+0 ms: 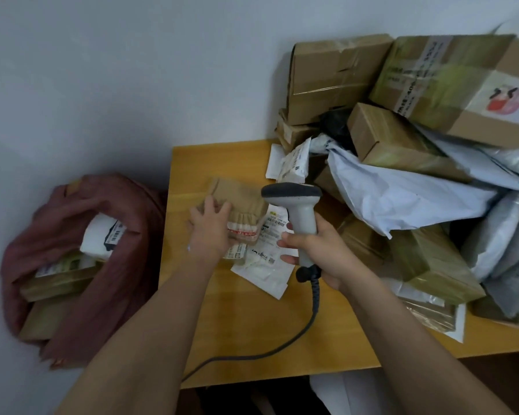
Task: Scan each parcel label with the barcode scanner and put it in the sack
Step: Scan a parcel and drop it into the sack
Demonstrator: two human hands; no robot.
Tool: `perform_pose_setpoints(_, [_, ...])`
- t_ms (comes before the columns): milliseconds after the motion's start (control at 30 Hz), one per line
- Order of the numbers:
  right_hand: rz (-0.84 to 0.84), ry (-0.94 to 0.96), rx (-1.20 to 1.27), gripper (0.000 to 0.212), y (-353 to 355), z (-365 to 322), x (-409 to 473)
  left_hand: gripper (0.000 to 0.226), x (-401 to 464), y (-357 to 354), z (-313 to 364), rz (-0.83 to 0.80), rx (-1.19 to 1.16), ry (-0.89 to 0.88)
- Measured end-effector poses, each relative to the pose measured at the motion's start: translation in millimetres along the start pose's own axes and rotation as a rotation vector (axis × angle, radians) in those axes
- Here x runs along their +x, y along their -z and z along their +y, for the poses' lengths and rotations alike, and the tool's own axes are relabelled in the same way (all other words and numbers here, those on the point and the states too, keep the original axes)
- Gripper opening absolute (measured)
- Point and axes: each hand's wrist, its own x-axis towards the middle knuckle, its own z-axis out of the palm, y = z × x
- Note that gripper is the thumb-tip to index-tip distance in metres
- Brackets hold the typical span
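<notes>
Left hand (pixel 208 226) grips brown parcel (pixel 237 199); right hand (pixel 315 253) clasps barcode scanner (pixel 300 211) handle.

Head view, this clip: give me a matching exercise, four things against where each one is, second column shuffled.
Things:
1. barcode scanner
2. brown paper parcel
3. sack
4. large taped box

Places:
A. on the floor, left of the table
B. on top of the pile, far right
C. gripped by the right hand
D. on the table, under the left hand

Pairs: 1-C, 2-D, 3-A, 4-B
</notes>
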Motion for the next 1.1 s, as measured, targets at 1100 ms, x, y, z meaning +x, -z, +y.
perform_pose_setpoints(1100, [-0.106,0.243,-0.017,0.034,-41.3,-54.5,-34.1,0.073,-63.7,65.2,12.1,-0.373,-1.723,0.311])
